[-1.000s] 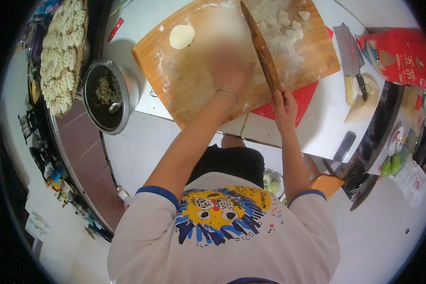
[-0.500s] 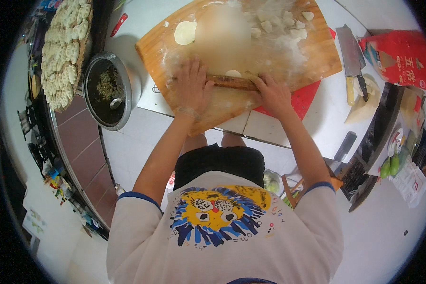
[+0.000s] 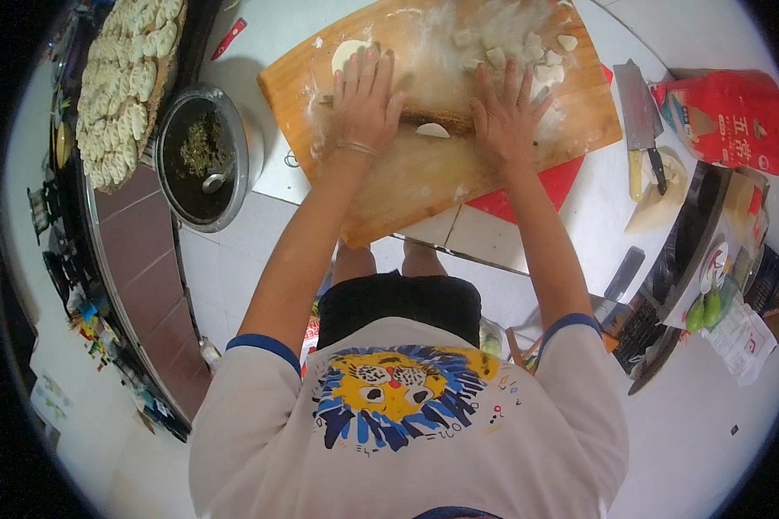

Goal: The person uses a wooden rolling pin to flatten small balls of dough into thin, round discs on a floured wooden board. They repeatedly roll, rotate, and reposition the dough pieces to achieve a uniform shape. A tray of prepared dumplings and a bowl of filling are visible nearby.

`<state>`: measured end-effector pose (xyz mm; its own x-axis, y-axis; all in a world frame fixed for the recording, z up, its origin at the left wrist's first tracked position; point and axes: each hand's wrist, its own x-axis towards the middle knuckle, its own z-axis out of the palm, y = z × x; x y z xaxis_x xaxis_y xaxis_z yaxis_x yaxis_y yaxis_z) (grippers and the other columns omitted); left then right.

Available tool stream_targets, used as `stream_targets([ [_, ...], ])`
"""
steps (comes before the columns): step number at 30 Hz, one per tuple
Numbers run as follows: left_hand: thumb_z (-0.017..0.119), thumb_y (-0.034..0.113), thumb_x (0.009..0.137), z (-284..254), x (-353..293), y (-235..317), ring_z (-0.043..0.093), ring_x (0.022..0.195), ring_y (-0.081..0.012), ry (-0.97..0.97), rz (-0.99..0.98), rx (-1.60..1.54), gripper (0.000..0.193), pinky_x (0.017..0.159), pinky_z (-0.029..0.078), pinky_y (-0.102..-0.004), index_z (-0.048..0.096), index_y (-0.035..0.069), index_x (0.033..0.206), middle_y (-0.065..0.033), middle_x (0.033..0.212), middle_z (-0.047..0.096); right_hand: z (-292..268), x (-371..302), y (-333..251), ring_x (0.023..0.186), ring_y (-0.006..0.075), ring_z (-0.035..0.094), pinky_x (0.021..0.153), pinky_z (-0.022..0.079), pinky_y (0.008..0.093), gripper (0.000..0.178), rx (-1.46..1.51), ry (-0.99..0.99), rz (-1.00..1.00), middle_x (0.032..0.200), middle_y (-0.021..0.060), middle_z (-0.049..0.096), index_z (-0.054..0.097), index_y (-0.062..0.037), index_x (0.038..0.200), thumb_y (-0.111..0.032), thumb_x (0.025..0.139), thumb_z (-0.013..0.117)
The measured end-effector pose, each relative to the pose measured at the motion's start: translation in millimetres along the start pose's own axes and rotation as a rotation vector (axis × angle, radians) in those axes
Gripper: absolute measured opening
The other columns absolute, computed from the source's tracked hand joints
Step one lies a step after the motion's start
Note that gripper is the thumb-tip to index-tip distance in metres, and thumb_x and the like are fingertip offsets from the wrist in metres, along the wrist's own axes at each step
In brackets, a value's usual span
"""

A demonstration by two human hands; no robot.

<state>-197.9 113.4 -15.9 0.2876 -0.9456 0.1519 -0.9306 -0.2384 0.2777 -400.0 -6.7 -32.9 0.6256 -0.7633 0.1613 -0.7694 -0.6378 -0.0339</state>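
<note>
A wooden rolling pin (image 3: 437, 121) lies across the floured wooden board (image 3: 424, 195). My left hand (image 3: 365, 105) presses flat on its left end, fingers stretched forward. On the right end rests my right hand (image 3: 508, 121), palm down with fingers spread. Just below the pin, between my hands, a small pale piece of dough (image 3: 433, 131) shows; part of it may be under the pin. Beyond my left fingertips lies a rolled dough wrapper (image 3: 351, 54), partly covered by them. Several small lumps of dough (image 3: 545, 73) sit past my right hand in loose flour.
At left stand a metal bowl (image 3: 238, 164) of dark filling with a spoon (image 3: 214, 183), and a round tray of dumplings (image 3: 134, 95). A red-handled knife (image 3: 228, 39) lies near the board. On the right are a cleaver (image 3: 637, 108), a black-handled knife (image 3: 657, 171) and a red bag (image 3: 731, 121).
Both hands have moved forward, away from me, rolling the pin up the board. More of the small dough piece now shows on the near side of the pin.
</note>
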Motion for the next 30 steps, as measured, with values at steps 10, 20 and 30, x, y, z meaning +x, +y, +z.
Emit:
stream_targets([
  [10, 0.06, 0.026, 0.089, 0.3, -25.4, -0.3, 0.024, 0.139, -0.0391, 0.008, -0.043, -0.066, 0.06, 0.111, 0.027, -0.0459, 0.039, 0.005, 0.142, -0.0195, 0.144, 0.037, -18.6, -40.5, 6.2, 0.104, 0.0339, 0.055, 0.086, 0.041, 0.0512, 0.038, 0.323, -0.256, -0.175, 0.119, 0.0149, 0.056, 0.062, -0.0124, 0.111, -0.043, 0.089, 0.056],
  [20, 0.062, 0.011, 0.089, -1.5, -46.7, 64.3, 0.057, 0.106, -0.0225, -0.25, -0.729, -1.823, 0.04, 0.093, 0.047, -0.0377, 0.051, 0.0, 0.125, -0.013, 0.113, 0.059, -41.8, -82.0, 2.2, 0.067, 0.0167, 0.053, 0.06, 0.045, 0.0341, 0.038, 1.595, -0.771, 0.642, 0.074, 0.0043, 0.056, 0.061, 0.0, 0.102, -0.035, 0.099, 0.047],
  [30, 0.058, 0.01, 0.092, 28.2, -39.3, 52.6, 0.064, 0.093, -0.0223, -0.386, -0.793, -1.392, 0.022, 0.078, 0.056, -0.0351, 0.059, -0.001, 0.111, -0.0123, 0.103, 0.063, -50.1, -88.8, 5.0, 0.08, 0.0362, 0.062, 0.062, 0.049, 0.0453, 0.034, 0.458, -0.109, 0.294, 0.092, 0.0145, 0.061, 0.057, -0.0068, 0.108, -0.027, 0.083, 0.069],
])
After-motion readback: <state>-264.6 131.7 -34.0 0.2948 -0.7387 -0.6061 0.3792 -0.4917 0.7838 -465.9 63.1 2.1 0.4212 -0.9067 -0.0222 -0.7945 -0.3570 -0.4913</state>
